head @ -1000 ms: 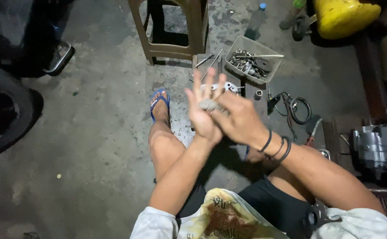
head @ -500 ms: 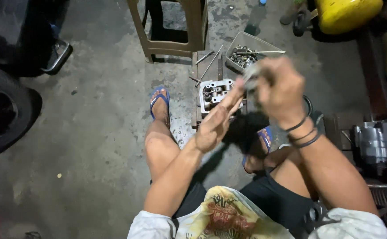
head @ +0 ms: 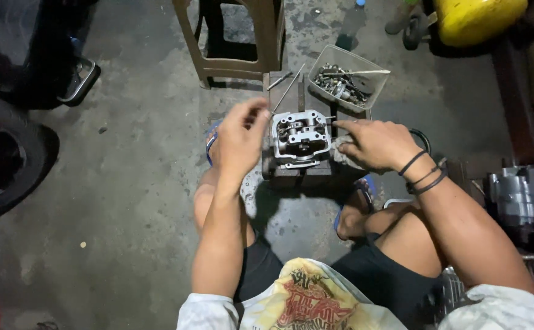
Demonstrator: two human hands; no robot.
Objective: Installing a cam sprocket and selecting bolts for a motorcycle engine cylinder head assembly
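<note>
Two hands have come apart since a second ago: then I saw them pressed together in front of the chest, half a second ago the right one was lifted high with something pale in its grip, and now both have dropped to the work. I read this as the hands settling back onto the part rather than leaving it.

My left hand (head: 239, 137) hovers just beside the left edge of a metal cylinder head (head: 301, 138), fingers loosely curled and holding nothing that I can see. My right hand (head: 380, 143) lies flat just to the right of it, fingers stretched toward the casting, the palm resting on a pale crumpled rag (head: 340, 153); whether it grips the rag I cannot tell. Dark bands circle that wrist.

The cylinder head sits upright on a dark block (head: 297, 174) on the concrete floor (head: 126, 183), between my knees. It is a squarish grey casting with its open top facing the camera, showing small rocker parts and springs inside and a light rim around them.

Behind it, touching the block's far corner, stands a clear plastic tray (head: 347, 76) of loose bolts and small metal parts. Thin rods (head: 288, 85) lie next to it. A tan plastic stool (head: 230, 40) stands farther back, and a dark tyre (head: 4, 165) shows at the left edge.
</note>
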